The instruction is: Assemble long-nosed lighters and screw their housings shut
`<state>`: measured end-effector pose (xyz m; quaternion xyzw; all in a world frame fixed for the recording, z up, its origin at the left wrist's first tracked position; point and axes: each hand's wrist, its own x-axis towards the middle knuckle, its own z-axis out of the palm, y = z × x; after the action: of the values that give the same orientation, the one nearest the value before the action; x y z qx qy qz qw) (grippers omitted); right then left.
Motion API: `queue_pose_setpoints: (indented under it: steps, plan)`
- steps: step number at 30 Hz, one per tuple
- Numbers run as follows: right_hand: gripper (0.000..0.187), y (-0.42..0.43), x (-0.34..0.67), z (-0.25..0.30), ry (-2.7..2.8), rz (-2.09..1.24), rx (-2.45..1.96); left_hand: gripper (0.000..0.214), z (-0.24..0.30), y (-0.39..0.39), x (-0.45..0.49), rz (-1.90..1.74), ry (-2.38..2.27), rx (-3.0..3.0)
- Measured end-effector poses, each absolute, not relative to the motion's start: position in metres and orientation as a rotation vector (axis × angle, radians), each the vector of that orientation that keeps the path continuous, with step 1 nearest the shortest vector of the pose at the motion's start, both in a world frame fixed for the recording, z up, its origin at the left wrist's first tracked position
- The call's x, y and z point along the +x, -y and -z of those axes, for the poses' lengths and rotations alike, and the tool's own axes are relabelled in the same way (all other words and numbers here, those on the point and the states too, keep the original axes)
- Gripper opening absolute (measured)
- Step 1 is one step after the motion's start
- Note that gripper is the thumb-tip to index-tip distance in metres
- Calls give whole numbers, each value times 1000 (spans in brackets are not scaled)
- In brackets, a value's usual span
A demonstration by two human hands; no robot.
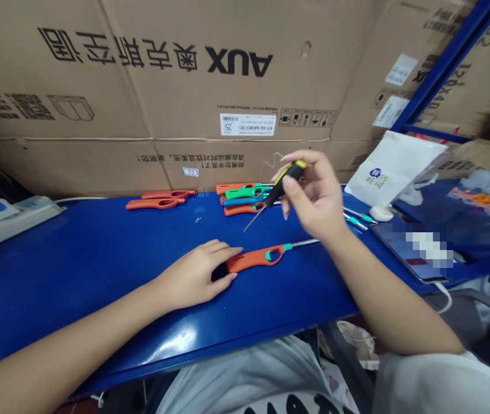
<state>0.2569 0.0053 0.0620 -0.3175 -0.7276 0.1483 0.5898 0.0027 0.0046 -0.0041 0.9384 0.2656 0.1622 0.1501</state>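
Table: a glossy blue table (111, 247) spans the workspace, light glaring near its front edge
Backdrop: a brown carton (162, 109) stands behind it, its black AUX lettering upside down, beside a blue metal frame (445, 66)
Left end: a pale power strip (16, 221) lies near the carton
Right end: a crinkled white bag (393, 167) leans above a rounded white case (381, 214) and a flat, dark phone (408, 247)
Far side: slim plastic lighters in a pile (241, 193), orange, green and blue, lie near two loop-ended red-orange bodies (154, 204)
Lighter: one orange lighter (251, 261), with green trigger and slender metal tube, lies on the table before the person
Left hand: the left hand (197, 275) clamps the lighter's butt end, thumb and fingers on opposite edges
Right hand: the right hand (313, 192), fingers closed, grips a black-and-yellow screwdriver (285, 183), its thin shaft angled down, tip near the lighter
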Motion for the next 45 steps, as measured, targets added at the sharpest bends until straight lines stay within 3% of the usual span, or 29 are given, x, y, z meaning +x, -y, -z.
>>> queue_pose_setpoints:
  steps: [5,8,12,18,23,31,40,45]
  plan:
    - [10,-31,316,-80,1808,181,-1292,47,-3,-4,0,-359,-855,2810]
    - [13,-40,345,-72,1865,351,-1757,49,2,-3,5,-395,-828,2809]
    - [19,-44,364,-57,1767,58,-2216,41,12,-5,10,-438,-800,2748]
    - [24,-40,374,-44,1832,-455,-2424,40,1,-7,2,-455,-853,2636]
    - [21,-42,382,-41,1984,-480,-2402,31,-22,-7,-8,-203,-899,2566]
    - [16,-56,370,-31,2090,-25,-1904,33,-40,-47,-12,-388,-864,2604]
    - [27,-71,349,-8,2032,117,-1582,35,-47,-122,12,-617,-1063,2822]
    - [49,-72,338,12,2292,59,-1411,36,-33,-150,40,-533,-997,2930]
